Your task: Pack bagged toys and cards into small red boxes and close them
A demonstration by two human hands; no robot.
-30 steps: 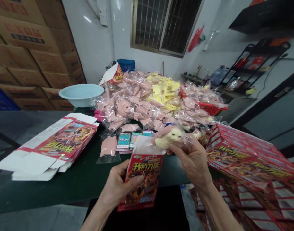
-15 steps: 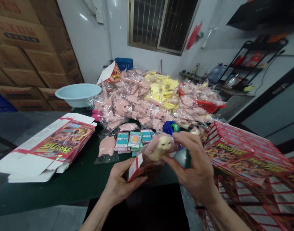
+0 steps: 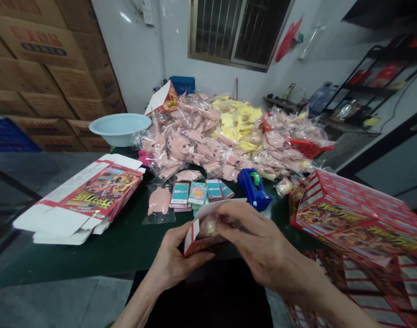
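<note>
Table: dark green top (image 3: pixel 119 248), its near edge just below the hands, with a black panel under it and a grey floor to the left.

Left hand (image 3: pixel 170 257): fingers wrapped firmly round the lower side of one small red box (image 3: pixel 191 239), held at the front of the table.

Right hand (image 3: pixel 266 241): fingers bent down over the box's open end, closed on one bagged toy (image 3: pixel 208 226), mostly hidden; a white box flap (image 3: pixel 225 207) sticks out beneath them.

Near left: one flattened printed carton (image 3: pixel 82 200), white and red card.

Near right: stack of assembled red boxes (image 3: pixel 358 218), glossy, square-edged, tilted.

Middle: four stacks of cards (image 3: pixel 197 193); one flat pink toy (image 3: pixel 159 201) in clear plastic; one blue tape dispenser (image 3: pixel 252 189) with a green roll.

Far: one large heap of pink and yellow toys (image 3: pixel 195 136) in crinkly clear bags; one round pale blue basin (image 3: pixel 118 127); one red basket (image 3: pixel 307 148), half buried.

Room: brown cardboard cartons (image 3: pixel 48 59) stacked left, white walls, one barred window (image 3: pixel 236 32), one black metal rack (image 3: pixel 372 82) right.
</note>
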